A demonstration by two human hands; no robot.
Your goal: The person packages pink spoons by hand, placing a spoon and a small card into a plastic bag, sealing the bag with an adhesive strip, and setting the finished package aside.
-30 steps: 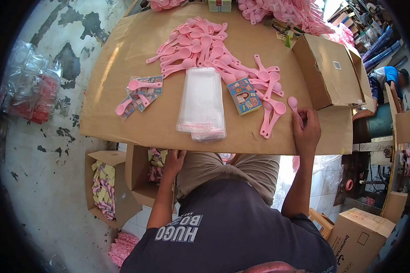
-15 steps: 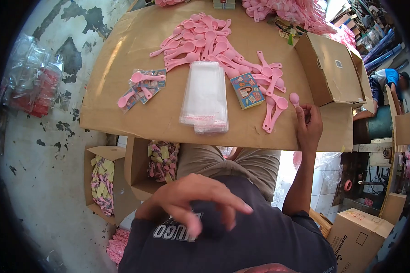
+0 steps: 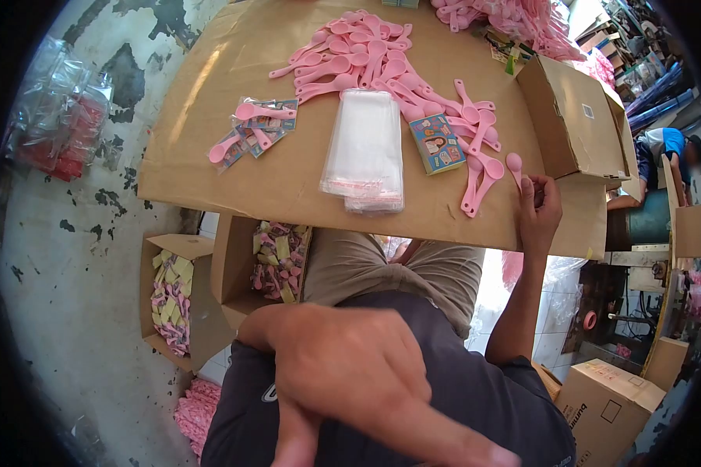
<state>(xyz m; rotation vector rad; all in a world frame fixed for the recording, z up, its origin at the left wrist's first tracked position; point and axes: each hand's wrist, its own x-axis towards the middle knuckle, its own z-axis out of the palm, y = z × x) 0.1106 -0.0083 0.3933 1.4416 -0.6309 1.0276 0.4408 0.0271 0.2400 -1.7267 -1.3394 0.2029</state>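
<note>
My right hand (image 3: 540,208) is at the right of the cardboard-topped table, its fingers closed on the handle of a pink measuring spoon (image 3: 514,163) whose bowl points away from me. My left hand (image 3: 358,366) is raised close to the camera in front of my chest, thumb and index finger spread, nothing in it. A stack of clear plastic bags (image 3: 366,148) lies mid-table. Beside it is a deck of blue printed cards (image 3: 438,145). Pink spoons (image 3: 350,58) are heaped behind, with a crossed pair (image 3: 481,184) near my right hand. Packed spoons (image 3: 261,124) lie left.
An opened cardboard box (image 3: 572,117) stands at the table's right. Below the left edge, two boxes (image 3: 181,247) (image 3: 232,265) hold packed spoons. A printed carton (image 3: 611,405) is on the floor at right. Another person (image 3: 666,148) bends over in the right background.
My left hand has come nearer the camera and appears larger and lower. My right hand keeps the spoon. The table scene has shifted slightly right and up in view.
</note>
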